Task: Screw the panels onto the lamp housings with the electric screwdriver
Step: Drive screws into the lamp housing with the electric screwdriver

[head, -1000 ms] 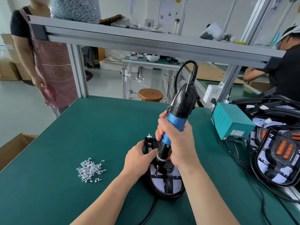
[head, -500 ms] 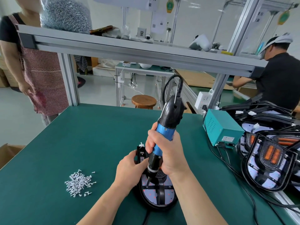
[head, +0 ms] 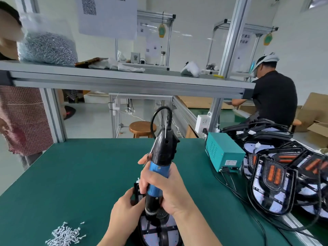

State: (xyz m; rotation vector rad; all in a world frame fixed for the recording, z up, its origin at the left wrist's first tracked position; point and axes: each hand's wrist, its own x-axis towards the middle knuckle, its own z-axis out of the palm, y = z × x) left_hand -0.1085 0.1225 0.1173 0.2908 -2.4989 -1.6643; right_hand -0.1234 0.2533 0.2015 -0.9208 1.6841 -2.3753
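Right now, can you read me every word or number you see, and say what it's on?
Nothing reads clearly enough to quote.
White sheet up top: a QR code, no words legible.
Sign at the back right: Chinese characters, too blurred.
Label on the teal box: too small.
Wall papers: blurred.
Electric screwdriver, lamp housing: no writing visible.

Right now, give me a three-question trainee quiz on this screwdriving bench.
1. True or false: the right hand grips the blue-and-black electric screwdriver.
2. The loose pile of small silver screws lies on the green table mat: A) left of the black lamp housing under the screwdriver; B) right of it; C) on top of it.
3. What does the left hand hold steady?
Key: 1 true; 2 A; 3 the black lamp housing.
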